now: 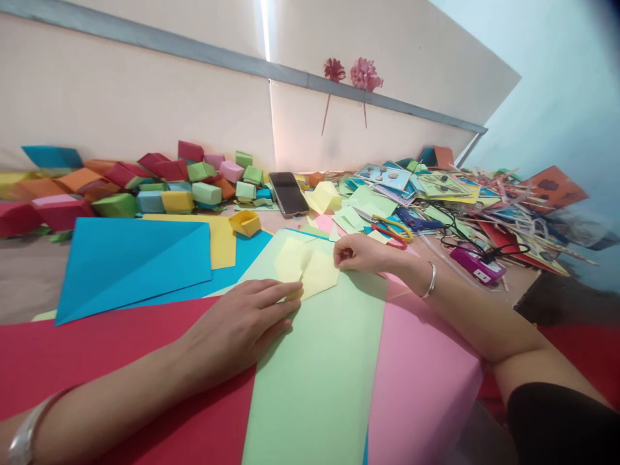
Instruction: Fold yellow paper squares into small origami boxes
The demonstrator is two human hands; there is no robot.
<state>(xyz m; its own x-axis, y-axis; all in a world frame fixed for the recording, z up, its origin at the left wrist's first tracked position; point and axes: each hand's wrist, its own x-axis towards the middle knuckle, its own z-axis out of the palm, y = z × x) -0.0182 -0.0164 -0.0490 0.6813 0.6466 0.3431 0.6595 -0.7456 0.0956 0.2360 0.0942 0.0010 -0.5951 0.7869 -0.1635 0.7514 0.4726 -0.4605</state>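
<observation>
pale yellow paper [317,274], creased and partly folded, lies on a light green sheet [320,374] between the two hands. the left hand [252,316] is palm down, its fingers extended close together, the fingertips resting on the near left edge of the paper. the right hand [358,253] is curled, thumb and forefinger drawn together at the right edge of the paper; whether they pinch it cannot be told. beyond the paper, to the left, a small yellow box [245,223] stands with its open top facing up; its contents cannot be made out. farther left, folded paper boxes [177,201] in red, orange, green, blue, pink and yellow are heaped along the wall [159,97]. a phone [289,194] lies between this heap and the paper scraps [368,203] to the right, where scissors [392,229] with red and yellow handles lie near a blue glue gun [417,220] and a purple power strip [478,263]. a red sheet [203,413] and a pink sheet [416,368] flank the green one.
</observation>
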